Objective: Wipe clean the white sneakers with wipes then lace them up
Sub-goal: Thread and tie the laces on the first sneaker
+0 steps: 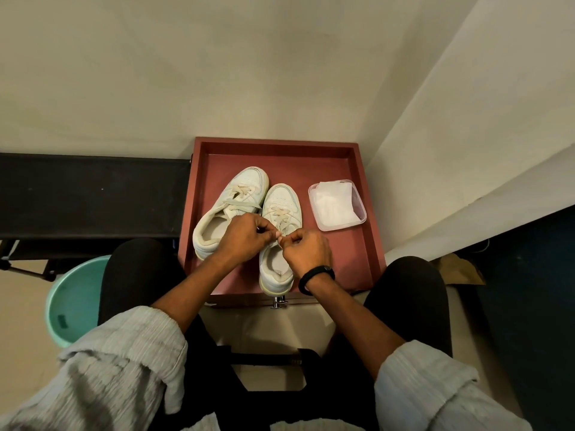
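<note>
The nearer white sneaker (281, 203) lies toe-away in the red tray (273, 144), touching the other sneaker (238, 194) on its left. Above its tongue the left hand (241, 239) and the right hand (306, 250) meet, fingers curled, each pinching its lace (280, 214). A clear tub of wipes (337, 205) sits to the right in the tray, and a teal bucket (73, 297) stands outside on the left.

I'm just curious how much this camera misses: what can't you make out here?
Head view only.
- The lace ends on the nearer sneaker: pinched inside the left grip and right grip.
- Its tongue: covered by both grips.
- How many wipes in the tub: a pale blur.
- Teal bucket: partly behind a knee.
- Insole label: too small to read.
</note>
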Demonstrator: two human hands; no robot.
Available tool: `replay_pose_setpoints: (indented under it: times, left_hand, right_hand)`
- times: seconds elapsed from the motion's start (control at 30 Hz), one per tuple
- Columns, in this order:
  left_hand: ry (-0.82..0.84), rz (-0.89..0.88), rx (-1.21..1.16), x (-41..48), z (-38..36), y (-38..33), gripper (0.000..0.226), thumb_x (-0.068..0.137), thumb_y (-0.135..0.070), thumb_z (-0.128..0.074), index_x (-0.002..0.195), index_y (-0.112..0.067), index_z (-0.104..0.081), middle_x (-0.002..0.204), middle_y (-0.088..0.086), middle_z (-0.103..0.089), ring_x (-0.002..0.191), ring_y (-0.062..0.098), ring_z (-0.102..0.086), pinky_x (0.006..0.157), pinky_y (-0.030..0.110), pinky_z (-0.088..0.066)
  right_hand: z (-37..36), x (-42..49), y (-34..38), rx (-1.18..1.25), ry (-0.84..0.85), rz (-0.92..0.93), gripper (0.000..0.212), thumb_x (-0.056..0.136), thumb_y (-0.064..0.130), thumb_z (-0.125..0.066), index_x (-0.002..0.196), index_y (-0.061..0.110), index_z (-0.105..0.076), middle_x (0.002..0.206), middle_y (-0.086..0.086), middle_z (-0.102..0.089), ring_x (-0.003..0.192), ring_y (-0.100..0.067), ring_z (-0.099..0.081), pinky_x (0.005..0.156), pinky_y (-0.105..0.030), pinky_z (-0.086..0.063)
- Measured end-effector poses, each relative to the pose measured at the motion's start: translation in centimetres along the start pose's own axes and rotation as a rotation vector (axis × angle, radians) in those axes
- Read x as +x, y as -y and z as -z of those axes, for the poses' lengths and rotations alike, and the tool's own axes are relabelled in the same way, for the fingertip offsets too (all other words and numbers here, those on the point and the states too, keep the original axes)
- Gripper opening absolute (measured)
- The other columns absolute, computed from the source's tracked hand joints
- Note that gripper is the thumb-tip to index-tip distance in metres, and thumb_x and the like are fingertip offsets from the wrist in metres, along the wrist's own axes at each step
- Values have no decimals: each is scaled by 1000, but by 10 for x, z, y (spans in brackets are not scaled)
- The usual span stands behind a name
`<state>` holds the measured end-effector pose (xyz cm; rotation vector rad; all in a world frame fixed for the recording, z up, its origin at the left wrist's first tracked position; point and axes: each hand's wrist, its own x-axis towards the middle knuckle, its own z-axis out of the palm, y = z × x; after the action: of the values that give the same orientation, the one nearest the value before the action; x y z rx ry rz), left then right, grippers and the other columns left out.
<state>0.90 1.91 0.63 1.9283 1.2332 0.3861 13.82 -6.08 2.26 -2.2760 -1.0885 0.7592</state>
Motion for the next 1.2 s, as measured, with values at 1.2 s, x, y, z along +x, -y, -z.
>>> replay_pose_setpoints:
  times: [1.2]
  left_hand:
    - [-57,58,28,-4,-8,-6,10,88,-23,-76,87,-14,-81,84,-3,-77,67,0,-61,59,10,-38]
  right_hand:
    - [52,-27,-20,-8,318,-74,22,77,16,-74,59,18,-62,55,10,-59,53,-4,-52,51,-19,-41]
